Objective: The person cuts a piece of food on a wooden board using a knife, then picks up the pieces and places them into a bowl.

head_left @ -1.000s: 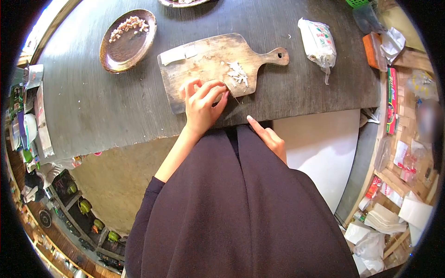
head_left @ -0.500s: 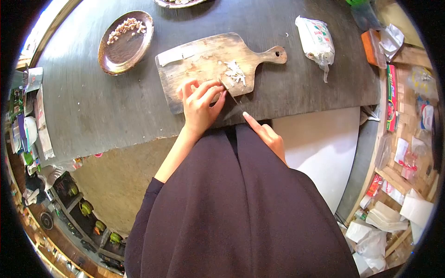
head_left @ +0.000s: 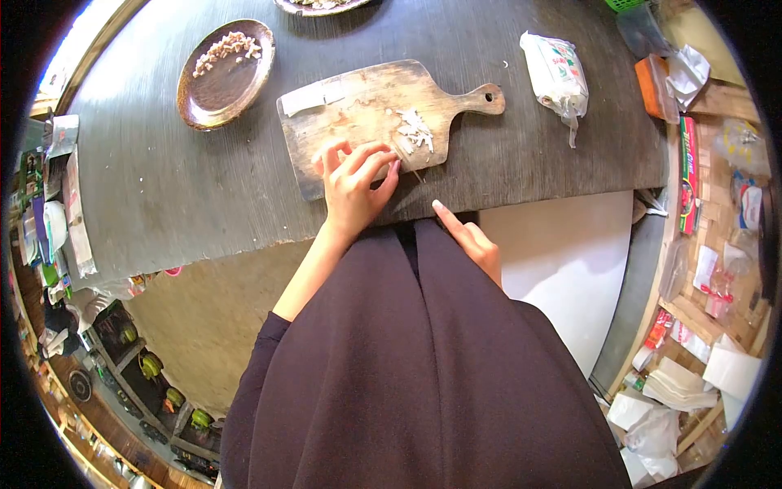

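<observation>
My left hand (head_left: 355, 181) rests on the near edge of the wooden cutting board (head_left: 358, 118), fingers bent and pressed on something small that I cannot make out. My right hand (head_left: 472, 238) is at the table's front edge, index finger stretched along a knife (head_left: 418, 175) whose blade points toward my left fingertips; its handle is hidden under the hand and dark cloth. Thin white strips (head_left: 415, 129) lie in a small pile on the board, right of the left fingers. A larger pale slab (head_left: 312, 98) lies at the board's upper left.
A brown oval plate (head_left: 204, 96) with small diced pieces (head_left: 230, 50) stands left of the board. Another plate (head_left: 322, 8) is cut off at the top. A white plastic packet (head_left: 555, 75) and an orange box (head_left: 654, 85) lie to the right.
My right hand and the knife have shifted slightly down and right. My left hand keeps nearly the same place on the board.
</observation>
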`<state>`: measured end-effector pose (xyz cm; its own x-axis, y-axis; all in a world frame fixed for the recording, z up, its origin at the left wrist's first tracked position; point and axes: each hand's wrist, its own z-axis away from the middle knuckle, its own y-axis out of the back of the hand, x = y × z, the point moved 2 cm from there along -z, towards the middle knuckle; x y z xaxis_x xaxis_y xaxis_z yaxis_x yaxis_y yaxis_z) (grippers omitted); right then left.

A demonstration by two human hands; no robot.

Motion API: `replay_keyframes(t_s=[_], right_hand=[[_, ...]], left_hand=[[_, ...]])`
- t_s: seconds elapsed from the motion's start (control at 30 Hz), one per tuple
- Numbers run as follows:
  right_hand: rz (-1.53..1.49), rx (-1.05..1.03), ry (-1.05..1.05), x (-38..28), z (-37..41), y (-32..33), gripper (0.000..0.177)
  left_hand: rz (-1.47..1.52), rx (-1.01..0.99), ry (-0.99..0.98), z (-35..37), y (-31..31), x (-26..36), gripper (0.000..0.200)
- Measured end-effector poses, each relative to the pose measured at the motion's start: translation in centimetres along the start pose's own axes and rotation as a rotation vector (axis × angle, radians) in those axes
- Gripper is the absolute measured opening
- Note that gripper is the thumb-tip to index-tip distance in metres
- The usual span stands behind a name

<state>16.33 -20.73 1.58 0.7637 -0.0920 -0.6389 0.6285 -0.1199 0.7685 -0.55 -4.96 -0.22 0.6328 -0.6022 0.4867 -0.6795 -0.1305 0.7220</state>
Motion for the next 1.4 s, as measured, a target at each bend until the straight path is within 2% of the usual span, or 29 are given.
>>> replay_keyframes(t_s=[0.2, 0.5, 0.73, 1.0, 1.2, 1.4], right_hand=[[-0.027, -0.042, -0.003, -0.1, 0.3, 0.1, 0.067], [-0.049, -0.071, -0.062, -1.2, -0.2, 1.1, 0.066], [-0.015, -0.046, 0.014, -0.4, -1.1, -0.4, 0.064], [-0.053, -0.05, -0.067, -1.0, -0.2, 1.2, 0.063], [-0.01, -0.044, 0.016, -0.3, 0.2, 0.7, 0.064], [-0.009, -0.084, -0.015, -0.5, 0.2, 0.9, 0.065]], left_hand=[[0.002, 0.004, -0.008, 0.0, -0.1, -0.1, 0.019], [0.016, 0.0, 0.006, 0.1, -0.1, -0.2, 0.022], [0.027, -0.011, 0.013, 0.2, -0.2, -0.4, 0.021], [0.025, -0.01, 0.021, 0.1, 0.1, 0.0, 0.022], [0.034, -0.005, 0.016, 0.2, -0.1, -0.3, 0.024], [0.032, -0.003, 0.022, 0.1, 0.0, -0.2, 0.023]])
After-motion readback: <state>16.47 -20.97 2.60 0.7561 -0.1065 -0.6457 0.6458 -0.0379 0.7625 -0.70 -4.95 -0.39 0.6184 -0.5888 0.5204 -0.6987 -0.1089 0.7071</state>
